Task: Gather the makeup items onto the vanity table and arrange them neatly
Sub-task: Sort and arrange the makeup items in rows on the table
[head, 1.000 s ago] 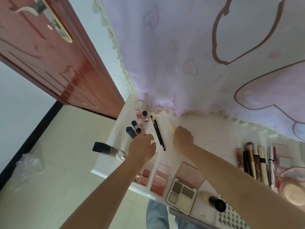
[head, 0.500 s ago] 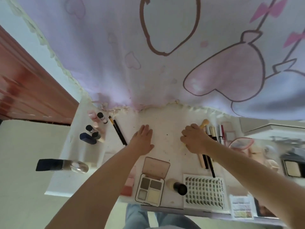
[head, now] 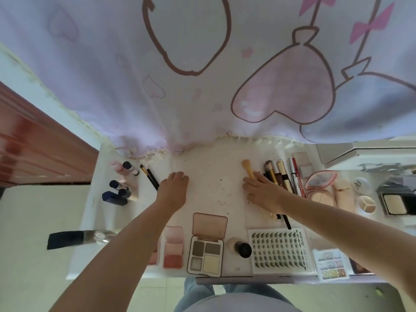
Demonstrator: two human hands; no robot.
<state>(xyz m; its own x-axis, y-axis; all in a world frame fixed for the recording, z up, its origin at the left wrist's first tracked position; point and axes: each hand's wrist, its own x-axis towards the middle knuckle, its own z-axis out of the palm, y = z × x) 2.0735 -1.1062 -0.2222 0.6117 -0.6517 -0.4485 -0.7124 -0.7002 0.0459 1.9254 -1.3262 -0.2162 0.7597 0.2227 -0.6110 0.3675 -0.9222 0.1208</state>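
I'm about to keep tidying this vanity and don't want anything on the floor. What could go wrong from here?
The perfume bottle lies across the table's left edge, partly overhanging, so a nudge from the left forearm could tip it off. The right hand rests on the yellow-handled brush beside the packed row of pencils and brushes; sliding it sideways may scatter them.

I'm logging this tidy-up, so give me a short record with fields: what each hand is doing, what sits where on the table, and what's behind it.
left hand: left hand lies flat on the vanity table, fingers straight, holding nothing
right hand: right hand rests open on the yellow brush, beside the row of pencils
left side: small bottles
front edge: eyeshadow palette, open; blush palette; lash tray
right side: powder puff
backdrop: curtain hanging onto the table's far edge
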